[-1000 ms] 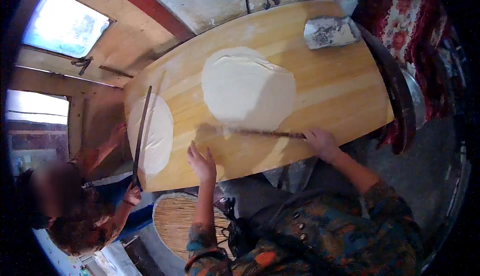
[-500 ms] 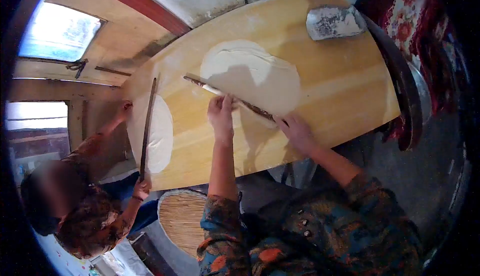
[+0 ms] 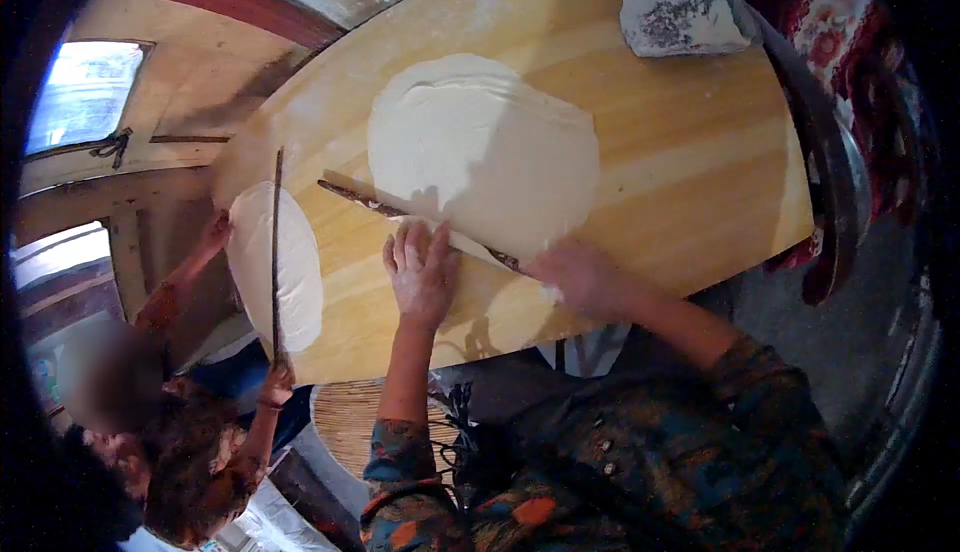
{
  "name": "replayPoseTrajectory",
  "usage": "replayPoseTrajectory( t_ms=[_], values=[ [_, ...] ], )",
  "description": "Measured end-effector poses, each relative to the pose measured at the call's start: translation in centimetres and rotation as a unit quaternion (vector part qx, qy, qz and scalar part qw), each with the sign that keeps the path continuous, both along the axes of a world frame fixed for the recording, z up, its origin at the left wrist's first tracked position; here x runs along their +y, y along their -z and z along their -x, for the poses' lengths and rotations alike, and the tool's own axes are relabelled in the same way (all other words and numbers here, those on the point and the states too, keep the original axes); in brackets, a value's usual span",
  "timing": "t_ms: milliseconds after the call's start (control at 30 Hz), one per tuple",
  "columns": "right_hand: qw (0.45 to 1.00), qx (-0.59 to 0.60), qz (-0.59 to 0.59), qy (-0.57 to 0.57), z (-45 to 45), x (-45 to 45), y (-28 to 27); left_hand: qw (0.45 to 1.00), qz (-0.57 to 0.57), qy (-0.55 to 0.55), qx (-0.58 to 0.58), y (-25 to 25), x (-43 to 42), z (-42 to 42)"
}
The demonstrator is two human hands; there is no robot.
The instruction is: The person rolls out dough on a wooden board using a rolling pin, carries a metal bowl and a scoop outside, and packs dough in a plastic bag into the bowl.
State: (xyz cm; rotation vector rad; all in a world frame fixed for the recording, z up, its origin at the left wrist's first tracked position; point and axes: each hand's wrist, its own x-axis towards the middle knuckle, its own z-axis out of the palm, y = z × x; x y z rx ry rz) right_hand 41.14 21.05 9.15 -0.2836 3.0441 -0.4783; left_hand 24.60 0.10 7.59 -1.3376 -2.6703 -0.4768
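Observation:
A large, thin, pale sheet of dough (image 3: 490,147) lies flat on the wooden board. Its near edge is wrapped over the middle of a thin dark rolling pin (image 3: 358,198), which lies slantwise. My left hand (image 3: 422,274) rests with outstretched fingers on the dough-covered part of the pin. At the pin's right end is my right hand (image 3: 585,277), closed around it and slightly blurred; its fingertips are partly hidden.
On the left, another person's hands (image 3: 277,387) hold a long rolling pin (image 3: 277,252) over a second dough sheet (image 3: 300,272). A flour-dusted block-like object (image 3: 685,20) sits at the wooden board's (image 3: 700,162) far right. Below the board is a round slatted mat (image 3: 340,422).
My left hand has gone from a pinch on the dough edge to fingers laid flat over the pin. The pin has moved toward me, and the view has shifted slightly.

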Motion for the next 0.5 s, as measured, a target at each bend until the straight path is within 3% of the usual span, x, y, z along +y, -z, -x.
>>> replayPoseTrajectory(
  t_ms=[33, 67, 100, 167, 333, 500],
  values=[
    [0.998, -0.048, -0.038, 0.03, 1.8, 1.3, -0.4, 1.0, 0.002, 0.006, 0.001, 0.2, 0.8, 0.6],
    [0.984, 0.088, -0.022, 0.153, 3.8, 2.6, -1.4, 1.0, 0.004, 0.011, 0.002, 0.4, 1.3, 1.1],
    [0.937, 0.221, -0.006, 0.271, 6.1, 4.1, -2.6, 1.0, 0.005, 0.012, -0.01, 0.5, 1.6, 1.5],
    [0.934, 0.145, -0.047, 0.324, 11.4, 7.5, -4.2, 0.999, 0.008, 0.015, -0.034, 0.8, 1.9, 2.1],
    [0.935, 0.053, -0.087, 0.339, 21.6, 10.8, -2.6, 0.999, -0.002, 0.001, -0.049, 1.5, 1.0, 2.9],
    [0.957, 0.048, -0.086, 0.272, 24.2, 11.5, -1.9, 0.998, -0.004, 0.011, -0.055, 2.3, 0.4, 3.9]
  ],
)
